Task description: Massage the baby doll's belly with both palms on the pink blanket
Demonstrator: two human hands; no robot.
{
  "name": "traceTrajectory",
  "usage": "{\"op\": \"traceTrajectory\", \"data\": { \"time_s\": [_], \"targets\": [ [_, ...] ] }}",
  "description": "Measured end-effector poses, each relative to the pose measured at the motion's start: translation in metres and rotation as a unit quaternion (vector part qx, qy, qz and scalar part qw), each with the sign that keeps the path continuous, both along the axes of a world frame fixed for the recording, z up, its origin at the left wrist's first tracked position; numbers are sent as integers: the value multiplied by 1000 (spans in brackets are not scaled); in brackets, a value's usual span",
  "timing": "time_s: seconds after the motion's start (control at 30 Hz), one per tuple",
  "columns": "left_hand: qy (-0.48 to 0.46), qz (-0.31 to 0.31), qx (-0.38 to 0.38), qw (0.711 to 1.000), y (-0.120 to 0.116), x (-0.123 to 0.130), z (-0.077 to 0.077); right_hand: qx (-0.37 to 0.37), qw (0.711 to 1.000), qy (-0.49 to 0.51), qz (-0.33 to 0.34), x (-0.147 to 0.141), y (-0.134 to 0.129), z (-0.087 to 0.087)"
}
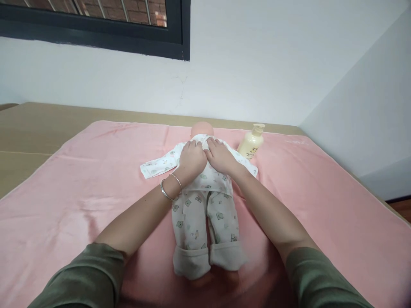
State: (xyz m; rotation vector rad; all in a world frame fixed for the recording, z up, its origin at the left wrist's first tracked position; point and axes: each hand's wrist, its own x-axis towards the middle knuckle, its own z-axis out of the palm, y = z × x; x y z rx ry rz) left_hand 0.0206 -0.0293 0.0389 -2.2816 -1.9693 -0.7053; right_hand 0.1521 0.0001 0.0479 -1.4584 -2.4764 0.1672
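Note:
A doll [202,129] in a white patterned top [210,182] and white patterned trousers [194,220] with rolled cuffs lies on a pink cloth [112,171], its head at the far end. My left hand [193,158] rests on the upper part of the top, its fingers bent against the fabric. Beside it, touching, my right hand [220,156] lies on the same part with its fingers spread forward. Neither hand is seen to lift anything. The doll's sleeves stretch out to both sides.
A pale yellow pump bottle [251,143] stands on the cloth just beyond the doll's right-hand sleeve. The wooden table [38,124] shows around the cloth. Behind it rises a white wall [240,77] with a dark window frame [180,32].

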Motion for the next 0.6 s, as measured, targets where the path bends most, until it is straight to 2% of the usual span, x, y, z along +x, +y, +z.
{"op": "traceTrajectory", "data": {
  "time_s": [0.17,0.33,0.43,0.6],
  "targets": [
    [-32,7,-16,999,14,-14,0,15,998,-16,-65,-18,-26,8],
    [-41,17,-25,999,16,-15,2,20,998,-35,-42,-24,-41,14],
    [-13,28,-26,999,11,-11,6,6,999,-13,-38,-21,-36,15],
    [7,15,-22,1000,-3,1,10,-8,998,43,-50,-8,-6,7]
  ]
}}
